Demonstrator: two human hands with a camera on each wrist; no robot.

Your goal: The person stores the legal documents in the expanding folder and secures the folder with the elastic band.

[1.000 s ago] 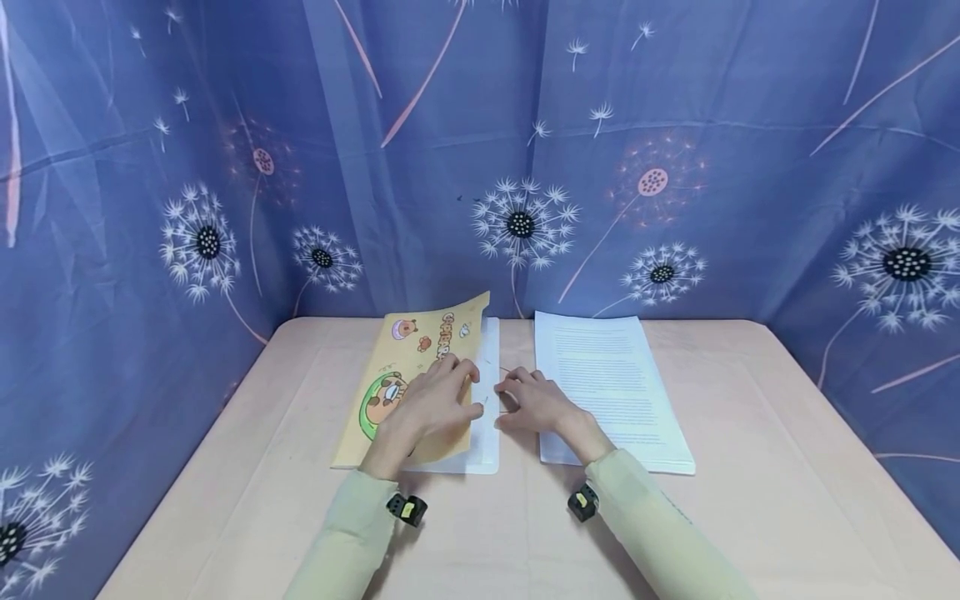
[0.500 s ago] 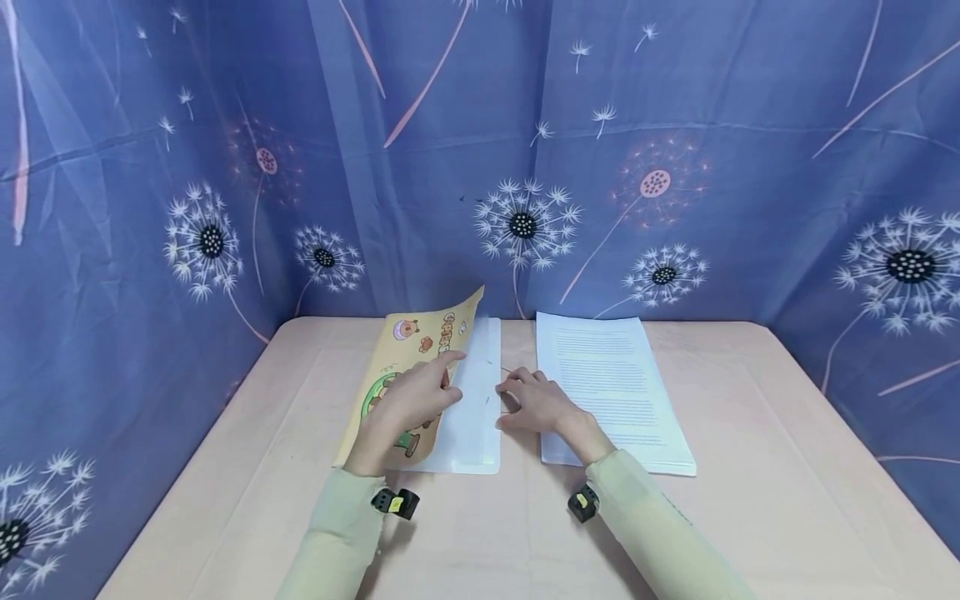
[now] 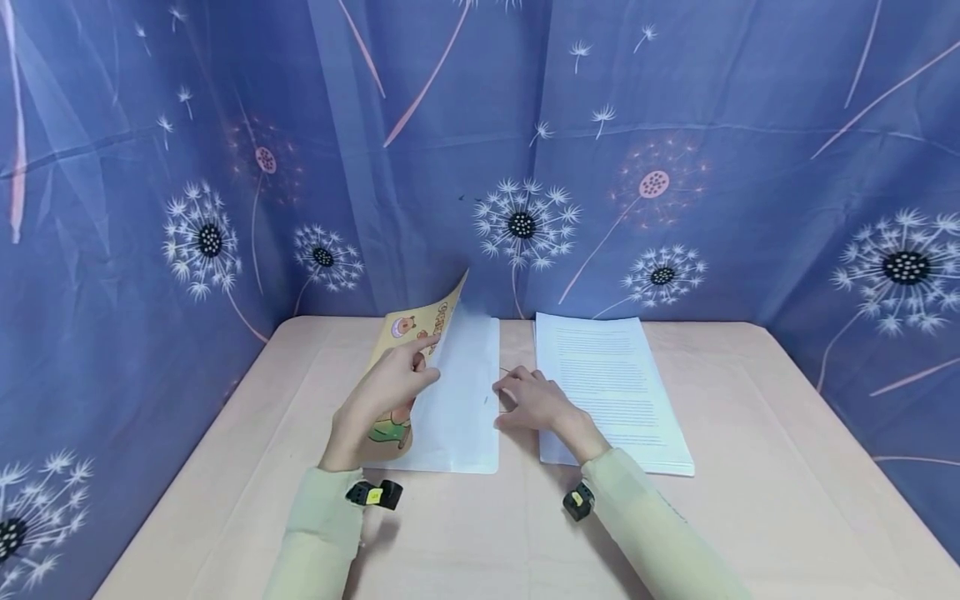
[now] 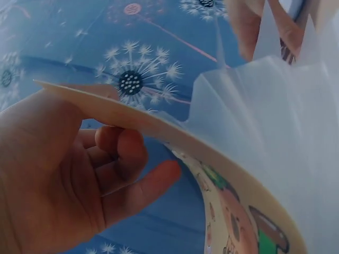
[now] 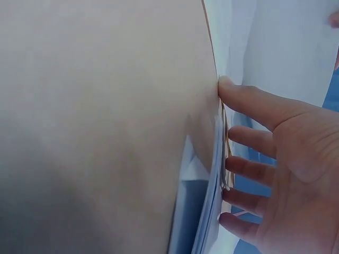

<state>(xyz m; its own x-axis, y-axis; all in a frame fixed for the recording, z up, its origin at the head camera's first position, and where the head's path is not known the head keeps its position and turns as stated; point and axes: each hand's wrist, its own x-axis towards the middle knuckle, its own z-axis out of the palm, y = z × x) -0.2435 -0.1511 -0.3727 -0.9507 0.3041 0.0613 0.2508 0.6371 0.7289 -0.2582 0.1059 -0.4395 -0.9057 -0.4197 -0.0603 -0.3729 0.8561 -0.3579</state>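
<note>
A yellow clear-pocket folder with cartoon animals on its cover [image 3: 408, 327] lies on the left of the table, its cover bent upward. My left hand [image 3: 378, 387] holds the cover's free edge between thumb and fingers; in the left wrist view the cover [image 4: 212, 153] curves away from the hand. Translucent pages [image 3: 457, 417] show beneath it, some fanned up in that view. At the folder's right edge rests my right hand [image 3: 536, 406], fingertips touching there with the fingers spread. Thin brown lines [image 5: 226, 124] run by its fingertips in the right wrist view.
A stack of printed paper [image 3: 603, 383] lies right of the folder, partly under the right forearm. The pale pink table [image 3: 487, 533] reaches back to a blue curtain [image 3: 420, 208] with dandelion prints. Both wrists wear small black cameras.
My left hand has moved left, lifting and bending the folder's cover, so more of the translucent pages shows. My right hand stays at the folder's right edge.
</note>
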